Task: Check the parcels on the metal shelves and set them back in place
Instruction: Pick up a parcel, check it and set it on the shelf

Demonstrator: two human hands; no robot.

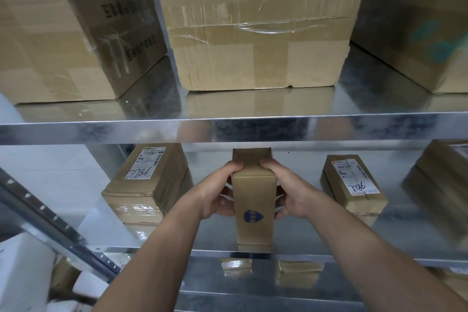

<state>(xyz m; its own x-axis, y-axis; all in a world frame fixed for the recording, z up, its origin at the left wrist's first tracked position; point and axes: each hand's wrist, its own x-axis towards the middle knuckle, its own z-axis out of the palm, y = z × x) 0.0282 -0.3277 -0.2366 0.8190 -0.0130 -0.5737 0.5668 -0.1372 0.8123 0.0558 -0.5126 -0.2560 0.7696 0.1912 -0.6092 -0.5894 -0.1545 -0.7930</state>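
Observation:
A narrow brown parcel (254, 200) with a blue stamp on its near face stands at the front edge of the middle metal shelf (354, 257). My left hand (217, 192) grips its left side, thumb over the top edge. On the opposite side my right hand (290, 191) grips it the same way. A taped parcel (149, 182) with a label reading 7786 lies to the left. Another labelled 7786 parcel (354, 183) lies to the right.
Three large cardboard boxes (255, 23) stand on the upper shelf (228, 126). A further parcel (445, 167) sits at the far right of the middle shelf. Small parcels (298, 273) lie on the shelf below. A slanted metal upright (50, 220) crosses the lower left.

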